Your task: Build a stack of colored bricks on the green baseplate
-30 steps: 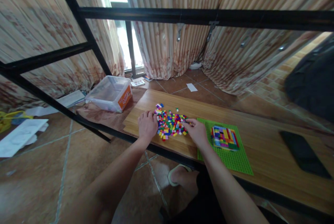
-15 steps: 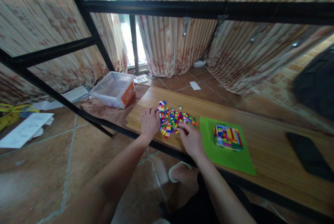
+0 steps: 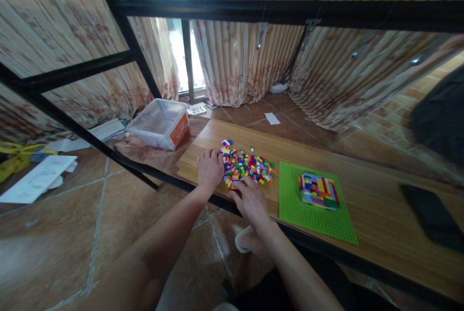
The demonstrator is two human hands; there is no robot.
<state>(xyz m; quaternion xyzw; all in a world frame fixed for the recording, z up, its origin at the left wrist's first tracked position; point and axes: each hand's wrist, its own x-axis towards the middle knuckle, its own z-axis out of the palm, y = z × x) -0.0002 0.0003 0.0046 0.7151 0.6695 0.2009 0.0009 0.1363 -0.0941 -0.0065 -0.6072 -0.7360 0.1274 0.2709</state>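
Loose toy building bricks [image 3: 250, 163] in many colours lie in a pile on the wooden board. At the pile's left edge rests my left hand [image 3: 210, 168], fingers spread slightly and lying on the board beside the bricks; no held brick shows. My right hand [image 3: 250, 200] is over the near edge of the pile, thumb and index finger apart around a few bricks there. To its right lies a green baseplate [image 3: 290, 204], apart from the hand. A multicoloured block of joined bricks [image 3: 319, 190] stands on the baseplate.
The narrow wooden board [image 3: 366, 195] has a dark phone-like slab [image 3: 433, 214] at right. A clear plastic box [image 3: 159, 122] with an orange label stands beyond the left end. Black metal bars [image 3: 253, 10] cross in front of the curtains. White papers [image 3: 39, 176] lie on the floor.
My right hand has moved left and nearer to me along the pile, and its thumb and index finger have parted. My left hand stays at the pile's left edge.
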